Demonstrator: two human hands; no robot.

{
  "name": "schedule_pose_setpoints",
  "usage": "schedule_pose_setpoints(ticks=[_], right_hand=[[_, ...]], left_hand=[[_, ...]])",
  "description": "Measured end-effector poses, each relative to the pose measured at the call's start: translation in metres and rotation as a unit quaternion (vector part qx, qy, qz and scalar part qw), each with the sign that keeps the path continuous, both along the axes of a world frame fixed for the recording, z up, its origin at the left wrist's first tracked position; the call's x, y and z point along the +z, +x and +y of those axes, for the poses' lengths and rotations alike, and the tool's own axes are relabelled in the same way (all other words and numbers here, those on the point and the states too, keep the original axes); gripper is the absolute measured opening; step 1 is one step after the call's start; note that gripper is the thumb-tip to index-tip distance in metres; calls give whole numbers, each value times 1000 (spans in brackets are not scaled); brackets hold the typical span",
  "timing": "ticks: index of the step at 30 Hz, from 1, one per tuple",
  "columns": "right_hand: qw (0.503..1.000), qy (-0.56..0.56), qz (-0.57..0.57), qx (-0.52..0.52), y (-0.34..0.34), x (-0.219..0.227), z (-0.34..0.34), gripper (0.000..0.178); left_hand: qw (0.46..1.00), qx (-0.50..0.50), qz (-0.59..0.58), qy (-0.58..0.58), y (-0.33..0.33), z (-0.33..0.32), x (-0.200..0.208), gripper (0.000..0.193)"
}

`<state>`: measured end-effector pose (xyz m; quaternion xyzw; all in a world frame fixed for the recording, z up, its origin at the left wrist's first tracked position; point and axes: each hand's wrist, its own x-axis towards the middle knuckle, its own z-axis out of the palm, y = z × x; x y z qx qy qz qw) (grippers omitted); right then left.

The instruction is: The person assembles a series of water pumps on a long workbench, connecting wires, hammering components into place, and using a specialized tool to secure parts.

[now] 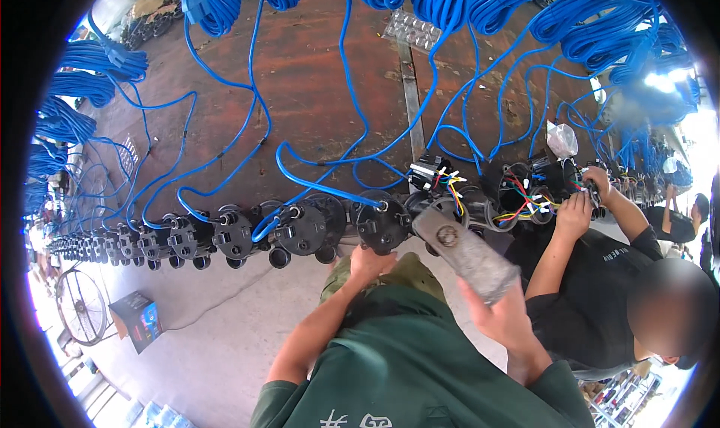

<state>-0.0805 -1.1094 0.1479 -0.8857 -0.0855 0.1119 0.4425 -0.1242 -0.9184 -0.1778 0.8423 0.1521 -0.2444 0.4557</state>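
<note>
My right hand (pixel 499 312) is wrapped round the lower end of a phone (pixel 469 255), a flat greyish slab with a round dark camera patch at its far end. It is held tilted, just in front of the row. At the table's near edge my left hand (pixel 370 265) has its fingers curled, right below a black round-ended housing (pixel 382 223); what they hold, if anything, is hidden. A blue cable (pixel 330 190) runs into the top of this housing. Just right of it lies an opened housing (pixel 442 203) with coloured wires and a black ribbed part.
A long row of similar black housings (pixel 187 237) lines the near edge of the reddish-brown table (pixel 300 76). Coiled blue cables (pixel 442 4) lie along its far side. Close on my right, a co-worker (pixel 592 278) handles wired parts. A carton (pixel 136 319) and wheel (pixel 81 306) stand lower left.
</note>
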Motion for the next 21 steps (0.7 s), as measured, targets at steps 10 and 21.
schedule_pose_setpoints(ticks=[10,21], right_hand=[[993,-39,73,89,7,18,34,23],[981,-127,135,51,18,-39,46,42]], left_hand=[[999,-39,13,16,-3,1,-49,43],[999,-3,35,-18,2,4,-24,61]])
